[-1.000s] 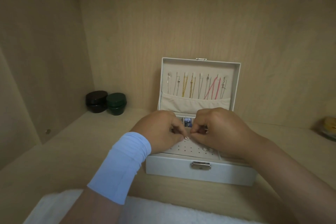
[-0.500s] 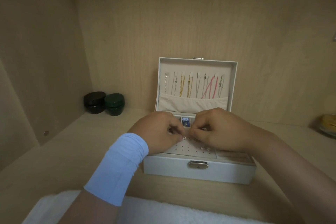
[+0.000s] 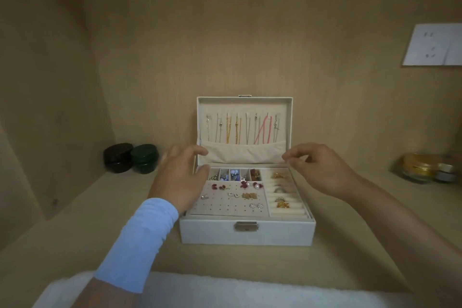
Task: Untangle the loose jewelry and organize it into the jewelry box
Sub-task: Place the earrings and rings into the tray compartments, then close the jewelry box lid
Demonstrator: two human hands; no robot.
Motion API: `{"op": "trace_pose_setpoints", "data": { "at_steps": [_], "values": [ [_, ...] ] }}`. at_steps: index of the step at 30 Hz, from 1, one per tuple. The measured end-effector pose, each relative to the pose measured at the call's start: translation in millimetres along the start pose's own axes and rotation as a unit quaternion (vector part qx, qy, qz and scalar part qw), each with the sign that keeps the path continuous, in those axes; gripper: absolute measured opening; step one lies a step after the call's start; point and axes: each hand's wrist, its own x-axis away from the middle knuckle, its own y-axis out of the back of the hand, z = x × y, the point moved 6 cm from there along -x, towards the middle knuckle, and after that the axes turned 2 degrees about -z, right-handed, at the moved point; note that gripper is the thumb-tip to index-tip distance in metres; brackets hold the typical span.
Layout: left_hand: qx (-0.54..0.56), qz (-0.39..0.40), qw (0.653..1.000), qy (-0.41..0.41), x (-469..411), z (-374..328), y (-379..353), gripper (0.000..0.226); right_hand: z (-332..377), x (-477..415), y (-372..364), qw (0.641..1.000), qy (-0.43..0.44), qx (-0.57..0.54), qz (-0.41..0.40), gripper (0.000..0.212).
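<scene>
A white jewelry box [image 3: 207, 232] stands open on the wooden shelf, its lid [image 3: 245, 104] upright with several necklaces [image 3: 240, 130] hanging inside. Earrings [image 3: 233, 194] sit pinned on the perforated pad, small items fill the back compartments, and rings [image 3: 281, 191] rest in the right-hand rolls. My left hand [image 3: 178, 177] hovers at the lid's left edge with fingers spread and nothing in it. My right hand [image 3: 317, 167] is at the lid's right edge, fingers loosely bent, empty.
A black jar [image 3: 117, 157] and a green jar [image 3: 145, 159] stand at the back left. Glass jars with gold lids [image 3: 425, 167] sit at the far right. A white wall socket [image 3: 435, 45] is upper right. White cloth [image 3: 225, 290] lies along the shelf's front edge.
Both hands were pinched together over the earring pad; they have let go and moved apart to the lid's left and right edges, uncovering the tray.
</scene>
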Motion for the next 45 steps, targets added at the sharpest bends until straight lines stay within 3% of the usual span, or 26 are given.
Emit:
{"op": "trace_pose_setpoints", "data": {
  "at_steps": [4,7,12,16,20,24,26,31,34,37,42,45],
  "values": [
    [0.075,0.047,0.984,0.152,5,18,-5,0.052,-26,14,-7,0.988,-0.118,-0.098,0.019,0.024],
    [0.119,0.097,0.963,0.223,13,27,-18,0.045,-28,31,-23,0.968,-0.157,-0.170,0.094,0.023],
    [0.141,0.077,0.964,0.210,16,17,-16,0.025,-32,37,-31,0.960,-0.159,-0.199,0.117,0.039],
    [0.176,0.115,0.957,0.199,15,4,-23,0.026,-37,41,-16,0.961,-0.160,-0.186,0.124,0.042],
    [0.191,0.162,0.950,0.188,5,0,-48,0.057,-56,45,9,0.959,-0.197,-0.171,0.109,0.043],
    [0.184,0.194,0.946,0.184,-7,-21,-65,0.032,-71,48,33,0.953,-0.219,-0.162,0.134,0.035],
    [0.147,0.205,0.952,0.175,-17,-28,-65,0.030,-72,42,46,0.949,-0.227,-0.157,0.150,0.034],
    [0.112,0.129,0.980,0.098,-56,-65,-50,0.033,-60,0,91,0.973,-0.182,-0.119,0.075,0.054],
    [0.135,0.093,0.985,0.054,-80,-89,-44,0.052,-41,-22,103,0.979,-0.154,-0.114,0.069,0.062],
    [0.125,0.110,0.984,0.059,-99,-91,-51,0.071,-30,-41,103,0.982,-0.136,-0.106,0.076,0.077],
    [0.119,0.138,0.981,0.066,-113,-84,-56,0.076,-26,-59,91,0.978,-0.121,-0.137,0.095,0.084],
    [0.173,0.119,0.974,0.079,-115,-77,-42,0.083,-31,-65,91,0.981,-0.128,-0.139,0.051,0.085]
  ]
}}
